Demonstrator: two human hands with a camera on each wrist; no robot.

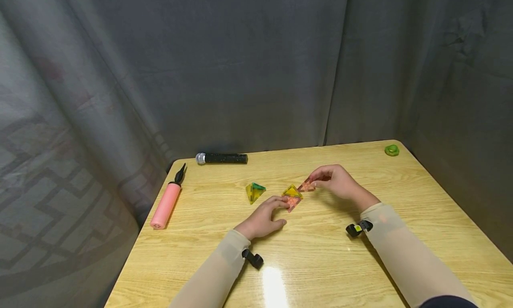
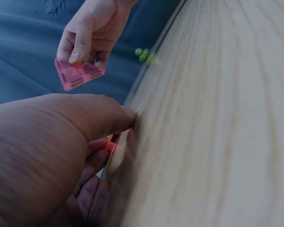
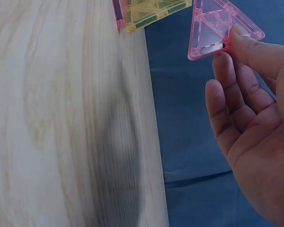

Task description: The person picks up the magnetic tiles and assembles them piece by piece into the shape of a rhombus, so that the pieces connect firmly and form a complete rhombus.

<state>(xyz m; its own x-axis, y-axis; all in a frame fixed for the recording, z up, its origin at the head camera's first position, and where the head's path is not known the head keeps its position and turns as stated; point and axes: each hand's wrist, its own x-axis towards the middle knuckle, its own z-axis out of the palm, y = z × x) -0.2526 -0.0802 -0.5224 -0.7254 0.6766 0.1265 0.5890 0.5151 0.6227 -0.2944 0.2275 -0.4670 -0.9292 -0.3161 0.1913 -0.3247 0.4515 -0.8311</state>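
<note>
In the head view, my right hand (image 1: 336, 181) pinches a pink triangular magnetic tile (image 3: 217, 26) between thumb and fingers, raised off the table. Just left of it, a yellow triangular tile (image 1: 292, 192) stands joined to another pink triangular tile (image 1: 292, 203). My left hand (image 1: 263, 216) rests low at the table, its fingertips touching that pink tile's left side and its thumb held apart. The left wrist view mostly hides this contact behind the hand. Farther left sits a small yellow and green pyramid of tiles (image 1: 254, 192), apart from both hands.
A black microphone (image 1: 222, 158) lies along the table's back edge. At the left edge is a pink hand pump (image 1: 167, 204) with a black nozzle. A small green object (image 1: 392, 150) sits in the far right corner. Grey curtains (image 1: 240, 67) hang behind the wooden table (image 1: 320, 263).
</note>
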